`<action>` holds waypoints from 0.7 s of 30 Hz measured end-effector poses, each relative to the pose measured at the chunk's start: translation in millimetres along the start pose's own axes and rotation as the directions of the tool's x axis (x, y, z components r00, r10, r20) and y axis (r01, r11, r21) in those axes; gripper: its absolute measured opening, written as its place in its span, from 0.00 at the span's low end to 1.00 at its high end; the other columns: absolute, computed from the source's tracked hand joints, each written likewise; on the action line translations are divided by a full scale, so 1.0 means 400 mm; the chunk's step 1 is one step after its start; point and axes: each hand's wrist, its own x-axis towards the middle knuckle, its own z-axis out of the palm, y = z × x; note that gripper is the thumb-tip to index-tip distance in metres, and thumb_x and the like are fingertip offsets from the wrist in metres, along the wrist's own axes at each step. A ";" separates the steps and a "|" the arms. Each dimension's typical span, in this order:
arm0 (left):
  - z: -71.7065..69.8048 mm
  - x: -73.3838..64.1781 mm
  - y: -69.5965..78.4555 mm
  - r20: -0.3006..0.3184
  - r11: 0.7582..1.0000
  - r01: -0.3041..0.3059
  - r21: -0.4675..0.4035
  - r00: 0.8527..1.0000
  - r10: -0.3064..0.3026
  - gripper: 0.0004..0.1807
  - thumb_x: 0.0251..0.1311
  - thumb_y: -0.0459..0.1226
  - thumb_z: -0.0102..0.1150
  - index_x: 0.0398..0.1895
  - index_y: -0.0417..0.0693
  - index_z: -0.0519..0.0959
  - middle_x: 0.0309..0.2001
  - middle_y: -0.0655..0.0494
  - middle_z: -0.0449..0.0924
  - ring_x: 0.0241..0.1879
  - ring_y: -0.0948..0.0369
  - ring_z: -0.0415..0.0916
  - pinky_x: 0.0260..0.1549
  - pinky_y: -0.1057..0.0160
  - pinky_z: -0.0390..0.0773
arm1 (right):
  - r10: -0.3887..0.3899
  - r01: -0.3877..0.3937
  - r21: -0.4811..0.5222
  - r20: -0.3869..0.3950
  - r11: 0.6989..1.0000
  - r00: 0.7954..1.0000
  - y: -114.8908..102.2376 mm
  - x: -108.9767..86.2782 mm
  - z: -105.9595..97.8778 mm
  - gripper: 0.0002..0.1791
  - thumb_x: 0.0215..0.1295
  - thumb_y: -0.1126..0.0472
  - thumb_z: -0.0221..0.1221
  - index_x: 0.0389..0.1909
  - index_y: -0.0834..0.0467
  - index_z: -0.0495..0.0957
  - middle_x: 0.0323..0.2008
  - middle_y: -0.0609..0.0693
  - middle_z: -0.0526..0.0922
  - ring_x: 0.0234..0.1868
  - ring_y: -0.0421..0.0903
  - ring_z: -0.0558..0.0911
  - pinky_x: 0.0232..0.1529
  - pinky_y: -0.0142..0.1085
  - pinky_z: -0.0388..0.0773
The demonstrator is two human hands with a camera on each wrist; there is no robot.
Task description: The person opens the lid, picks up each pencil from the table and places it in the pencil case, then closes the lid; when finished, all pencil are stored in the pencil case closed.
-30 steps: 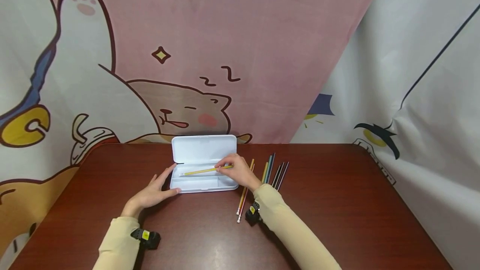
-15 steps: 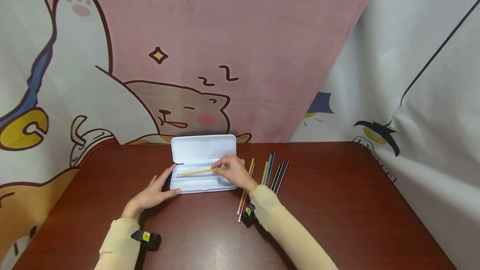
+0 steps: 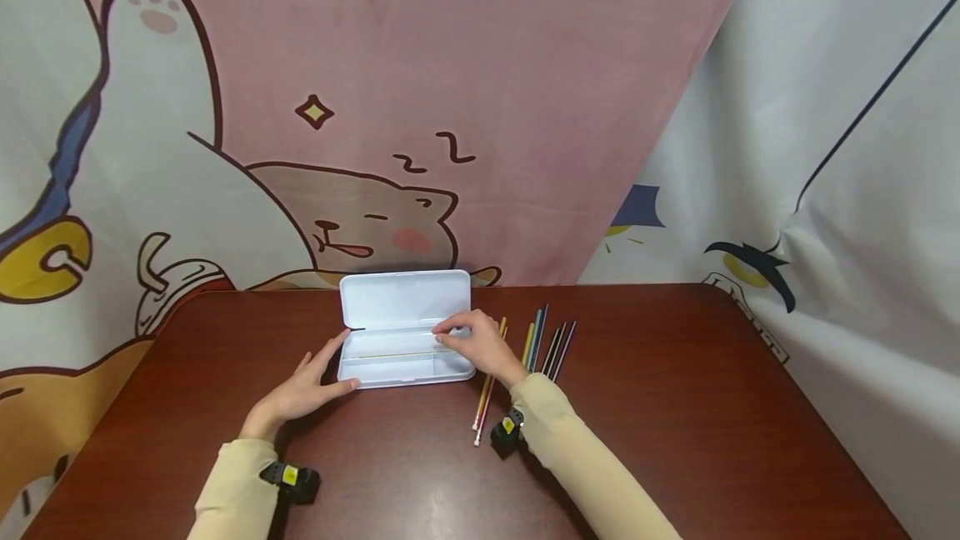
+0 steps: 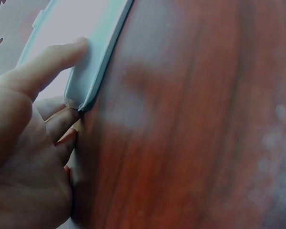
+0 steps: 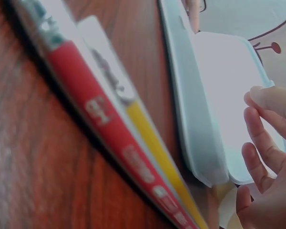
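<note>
An open white pencil case (image 3: 405, 372) lies at the back of the table, its lid (image 3: 405, 300) raised against the wall. A yellow pencil (image 3: 397, 355) lies lengthwise inside, along the divider. My left hand (image 3: 300, 392) holds the case's left end, thumb at the front corner and index finger near the hinge; in the left wrist view the thumb (image 4: 62, 55) rests against the case's side. Over the right part of the case is my right hand (image 3: 483, 348), thumb and index finger close together. In the right wrist view nothing shows between its fingers (image 5: 257, 126).
Right of the case, a red pencil (image 5: 105, 109) and a yellow pencil (image 5: 157, 143) lie side by side, partly under the right wrist. Farther right are several more pencils (image 3: 534, 340), blue and yellow, and dark ones (image 3: 561, 350). A printed cloth (image 3: 540, 107) hangs behind the table.
The right hand has let go of the yellow pencil, which now lies down in the case. That hand has drawn slightly right. The left hand stays on the case.
</note>
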 end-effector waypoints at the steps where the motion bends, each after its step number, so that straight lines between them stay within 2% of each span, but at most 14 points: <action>1: 0.000 -0.001 0.001 -0.001 1.000 0.003 -0.001 1.000 -0.003 0.48 0.60 0.49 0.62 0.75 0.41 0.47 0.72 0.31 0.45 0.71 0.36 0.39 0.64 0.34 0.27 | 0.004 -0.004 0.019 -0.004 1.000 1.000 0.000 -0.002 -0.005 0.06 0.60 0.63 0.66 0.37 0.58 0.87 0.35 0.46 0.85 0.42 0.47 0.78 0.49 0.47 0.70; 8: -0.001 -0.001 0.003 -0.002 1.000 0.003 -0.003 1.000 -0.003 0.48 0.60 0.49 0.62 0.75 0.41 0.47 0.72 0.31 0.45 0.71 0.36 0.39 0.64 0.34 0.27 | 0.018 -0.016 0.078 -0.025 0.997 1.000 0.005 -0.015 -0.035 0.06 0.60 0.64 0.66 0.38 0.58 0.87 0.35 0.47 0.84 0.41 0.56 0.77 0.45 0.53 0.71; 15: 0.000 -0.001 0.004 0.003 1.000 0.011 -0.008 1.000 -0.011 0.48 0.60 0.49 0.62 0.75 0.41 0.47 0.73 0.31 0.44 0.71 0.36 0.38 0.64 0.34 0.27 | 0.025 -0.022 0.044 -0.059 0.999 0.998 0.014 -0.036 -0.071 0.06 0.60 0.63 0.66 0.38 0.56 0.87 0.35 0.43 0.84 0.42 0.45 0.78 0.47 0.42 0.73; 21: -0.001 -0.002 0.004 0.001 1.000 0.013 -0.007 1.000 -0.013 0.48 0.59 0.49 0.62 0.75 0.42 0.47 0.72 0.31 0.44 0.71 0.36 0.38 0.64 0.34 0.27 | 0.039 -0.037 0.022 -0.061 0.999 0.997 0.022 -0.060 -0.105 0.07 0.61 0.62 0.66 0.39 0.58 0.87 0.34 0.43 0.84 0.42 0.54 0.77 0.45 0.52 0.72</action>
